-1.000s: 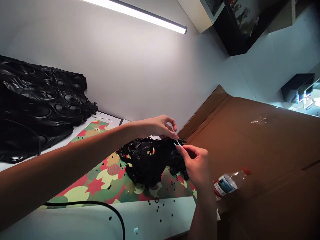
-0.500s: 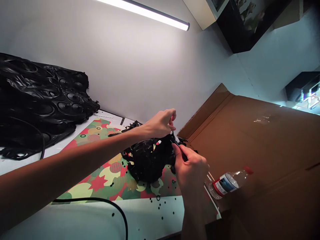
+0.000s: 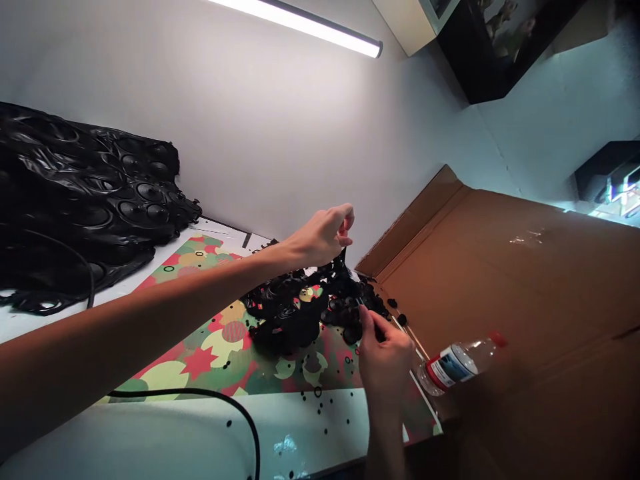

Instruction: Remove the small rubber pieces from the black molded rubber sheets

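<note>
At the far left, glossy black molded sheets [image 3: 85, 200] with round bulges reach the tabletop's back edge by the wall [image 3: 260, 133]. A smooth black cable [image 3: 200, 392] curves along the near side of a printed camouflage-style mat [image 3: 200, 363]. On the mat lies a crumpled, hole-riddled black rubbery sheet [image 3: 290, 327], below and around the fingertips. The left hand [image 3: 325, 233], raised above it, pinches a thin stretched strand of it. Lower right, the right hand [image 3: 385, 347] presses thumb and forefinger on a slim tool [image 3: 361, 301], its tip close to black discs. Open air rises above both hands; rightward, a brown cardboard panel [image 3: 540, 280] bounds the space, near a clear red-capped bottle [image 3: 455, 368].
</note>
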Available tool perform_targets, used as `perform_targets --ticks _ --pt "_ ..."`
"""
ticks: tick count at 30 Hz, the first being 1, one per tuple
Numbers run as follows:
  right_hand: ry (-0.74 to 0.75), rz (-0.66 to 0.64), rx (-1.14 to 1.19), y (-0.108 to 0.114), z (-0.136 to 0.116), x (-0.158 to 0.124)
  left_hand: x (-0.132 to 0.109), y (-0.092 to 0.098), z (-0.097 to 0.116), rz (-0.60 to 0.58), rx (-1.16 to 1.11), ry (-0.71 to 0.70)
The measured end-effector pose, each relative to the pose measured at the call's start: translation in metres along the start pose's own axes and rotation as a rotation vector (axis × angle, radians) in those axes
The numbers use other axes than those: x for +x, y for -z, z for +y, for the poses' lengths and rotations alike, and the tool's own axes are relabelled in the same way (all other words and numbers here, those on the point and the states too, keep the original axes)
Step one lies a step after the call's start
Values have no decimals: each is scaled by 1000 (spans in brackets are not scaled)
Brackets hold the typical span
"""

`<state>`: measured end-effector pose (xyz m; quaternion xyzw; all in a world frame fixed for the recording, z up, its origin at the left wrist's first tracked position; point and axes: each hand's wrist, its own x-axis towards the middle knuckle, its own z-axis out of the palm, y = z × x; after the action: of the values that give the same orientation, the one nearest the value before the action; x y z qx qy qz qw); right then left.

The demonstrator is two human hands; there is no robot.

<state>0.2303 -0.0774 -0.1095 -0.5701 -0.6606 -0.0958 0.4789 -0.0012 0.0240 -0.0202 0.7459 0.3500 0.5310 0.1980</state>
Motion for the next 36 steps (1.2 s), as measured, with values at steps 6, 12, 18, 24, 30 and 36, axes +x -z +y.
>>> perform_targets --ticks 6,12,18,24,30,36 --pt "-46 -87 -124 0 26 33 -2 -17 2 -63 -97 33" --pt "-63 -189 -57 -7 28 29 -3 -25 -5 -95 -85 12" --pt "-8 -225 151 8 14 37 -5 -15 1 -187 -150 -4" --pt "296 -282 -54 29 1 59 -7 -12 4 -220 -157 -45" --pt "547 -259 -390 36 -6 73 -8 -9 7 -247 -154 -28" --pt "732 -193 -631 37 -14 85 -9 -9 9 -276 -168 -28"
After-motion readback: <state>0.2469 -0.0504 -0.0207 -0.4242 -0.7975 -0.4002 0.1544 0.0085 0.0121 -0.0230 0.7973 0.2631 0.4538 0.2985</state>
